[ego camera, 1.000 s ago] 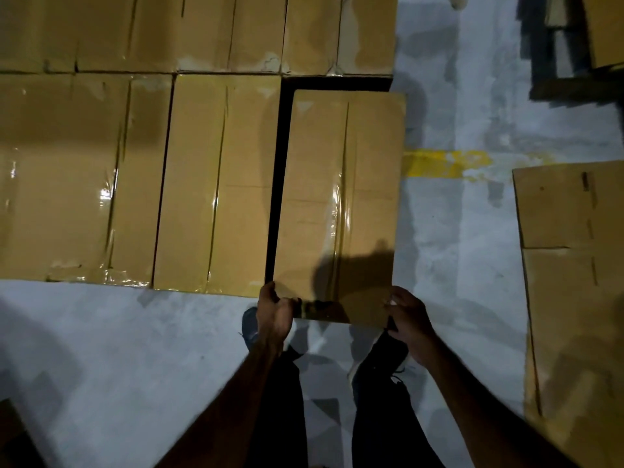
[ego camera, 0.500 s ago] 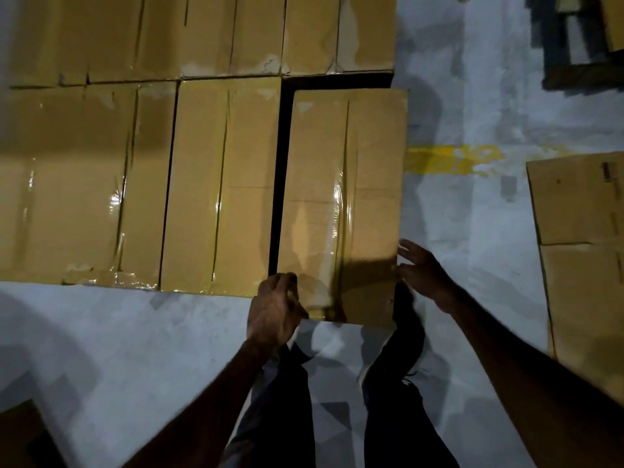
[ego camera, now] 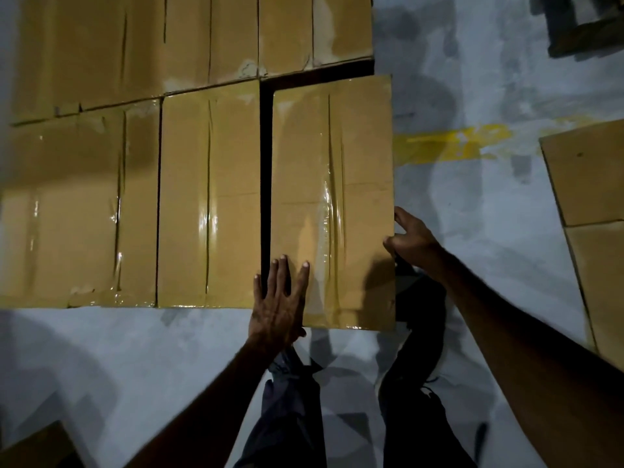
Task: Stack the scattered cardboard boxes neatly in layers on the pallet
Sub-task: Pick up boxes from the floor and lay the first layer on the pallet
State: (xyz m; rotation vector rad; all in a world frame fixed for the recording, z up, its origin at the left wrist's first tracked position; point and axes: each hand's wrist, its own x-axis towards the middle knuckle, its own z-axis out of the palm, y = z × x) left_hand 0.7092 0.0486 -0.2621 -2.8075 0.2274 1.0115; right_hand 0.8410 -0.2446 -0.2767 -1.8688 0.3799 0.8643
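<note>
Nearest box (ego camera: 304,184), centre of frame: matt brown cardboard, glossy clear tape wrinkled along its seam.
Neighbouring boxes (ego camera: 209,197), left and upper left: same cardboard, shiny tape strips catching light.
Floor (ego camera: 472,231): pale grey concrete, rough, blotchy, with a worn yellow painted line (ego camera: 452,143).
Flattened sheet (ego camera: 594,204), right edge: plain matt cardboard.

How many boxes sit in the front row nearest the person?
3: a left box, a middle box, and a right box, set apart by a dark gap. More may lie beyond the left edge.
</note>
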